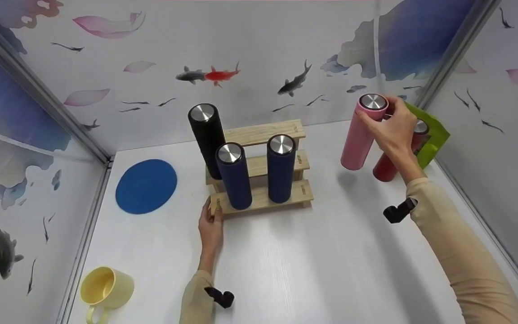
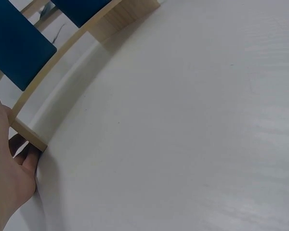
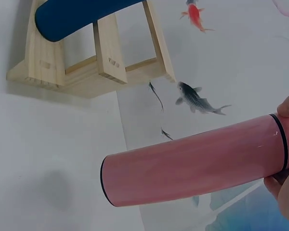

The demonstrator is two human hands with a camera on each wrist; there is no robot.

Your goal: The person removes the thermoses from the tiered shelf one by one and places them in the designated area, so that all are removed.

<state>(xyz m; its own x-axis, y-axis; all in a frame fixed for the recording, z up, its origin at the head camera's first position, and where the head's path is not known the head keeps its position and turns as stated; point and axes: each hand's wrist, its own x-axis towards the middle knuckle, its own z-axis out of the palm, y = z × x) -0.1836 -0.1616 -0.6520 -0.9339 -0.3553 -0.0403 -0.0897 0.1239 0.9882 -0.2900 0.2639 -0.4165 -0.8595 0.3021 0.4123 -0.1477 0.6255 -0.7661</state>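
My right hand (image 1: pixel 396 128) grips a pink thermos (image 1: pixel 359 141) round its lid end. The thermos hangs tilted above the table, its shadow below it; in the right wrist view its pink body (image 3: pixel 192 168) stretches across the frame. A three-step wooden rack (image 1: pixel 265 198) stands mid-table. My left hand (image 1: pixel 211 227) holds the left end of its lowest step, thumb on top and fingers beneath in the left wrist view. Two blue thermoses stand on that step, one at left (image 1: pixel 235 180) and one at right (image 1: pixel 280 173). A black thermos (image 1: pixel 207 139) stands behind on the left.
Right of the pink thermos stands a red thermos (image 1: pixel 384 168), partly hidden by my right arm, beside a green object (image 1: pixel 439 137). A round blue mat (image 1: pixel 146 186) lies at left, and a yellow mug (image 1: pixel 122 288) stands at the front left. Printed panels wall the table (image 1: pixel 286 270).
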